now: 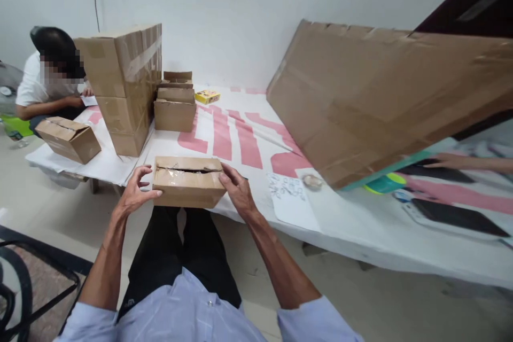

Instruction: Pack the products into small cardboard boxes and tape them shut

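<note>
A small cardboard box (190, 195) is in front of me at the near edge of the table, its top flaps parted by a narrow dark slit with clear tape across it. At its left end is my left hand (138, 189), fingers apart and curved, the thumb reaching the front corner while the other fingertips stay just off the box. My right hand (238, 189) grips the right end, with fingers on the upper corner. Whether the box rests fully on the table or is partly lifted, I cannot tell.
Tall stacked cartons (138, 72), smaller open boxes (175, 116) and a yellow packet (207, 96) stand behind. Further left are another box (70, 139) and a seated person (40, 80). A large cardboard panel (360, 101) leans at right, near a written sheet (290, 200), a phone (457, 216) and another person's arm (468, 162).
</note>
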Demonstrator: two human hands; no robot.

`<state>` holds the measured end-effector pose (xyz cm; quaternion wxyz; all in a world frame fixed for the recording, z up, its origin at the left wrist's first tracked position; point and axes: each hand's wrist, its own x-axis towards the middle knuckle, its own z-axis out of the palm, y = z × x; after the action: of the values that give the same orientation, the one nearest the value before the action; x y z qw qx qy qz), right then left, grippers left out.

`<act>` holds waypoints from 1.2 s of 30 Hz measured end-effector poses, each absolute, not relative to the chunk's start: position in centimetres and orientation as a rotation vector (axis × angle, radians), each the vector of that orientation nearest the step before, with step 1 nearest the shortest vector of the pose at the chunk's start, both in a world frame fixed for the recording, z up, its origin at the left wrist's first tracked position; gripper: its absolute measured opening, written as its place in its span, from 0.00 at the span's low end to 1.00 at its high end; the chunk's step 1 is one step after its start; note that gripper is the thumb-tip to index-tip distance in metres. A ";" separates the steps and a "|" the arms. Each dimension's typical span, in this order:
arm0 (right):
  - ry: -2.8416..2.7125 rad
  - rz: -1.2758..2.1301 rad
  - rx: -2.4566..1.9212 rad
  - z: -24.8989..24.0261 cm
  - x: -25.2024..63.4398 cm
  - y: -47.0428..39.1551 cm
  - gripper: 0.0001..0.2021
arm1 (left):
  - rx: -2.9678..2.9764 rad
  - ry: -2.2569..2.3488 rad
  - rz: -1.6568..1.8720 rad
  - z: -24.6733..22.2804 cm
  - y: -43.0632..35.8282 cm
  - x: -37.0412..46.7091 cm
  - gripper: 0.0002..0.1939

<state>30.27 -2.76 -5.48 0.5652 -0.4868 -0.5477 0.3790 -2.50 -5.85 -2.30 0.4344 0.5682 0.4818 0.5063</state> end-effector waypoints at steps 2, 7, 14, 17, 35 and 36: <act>-1.295 0.892 -1.163 -5.6 31.2 -2.6 0.35 | 1.411 1.067 1.220 -2.8 -4.9 -2.6 0.37; -1.336 0.864 -1.152 -5.8 31.4 -2.6 0.34 | 1.314 0.887 1.191 -3.7 -3.6 -2.3 0.42; -1.340 0.789 -1.252 -6.1 32.7 -2.8 0.33 | 1.510 0.999 1.238 -2.9 -5.6 -1.0 0.47; -1.318 0.745 -1.292 -6.3 33.2 -2.9 0.31 | 1.604 1.006 1.250 -2.2 -6.6 -0.4 0.49; -1.627 0.112 -1.198 -2.9 32.4 -4.3 0.12 | 1.781 1.045 1.223 -2.3 -8.0 0.5 0.54; -1.667 0.087 -1.173 -2.4 32.0 -4.4 0.11 | 1.775 1.045 1.224 -2.4 -8.0 0.4 0.54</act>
<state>32.00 -4.36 -2.44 0.5234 -0.4898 -0.6963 0.0364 0.38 -8.00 -2.39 0.3642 0.6900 0.4061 0.4758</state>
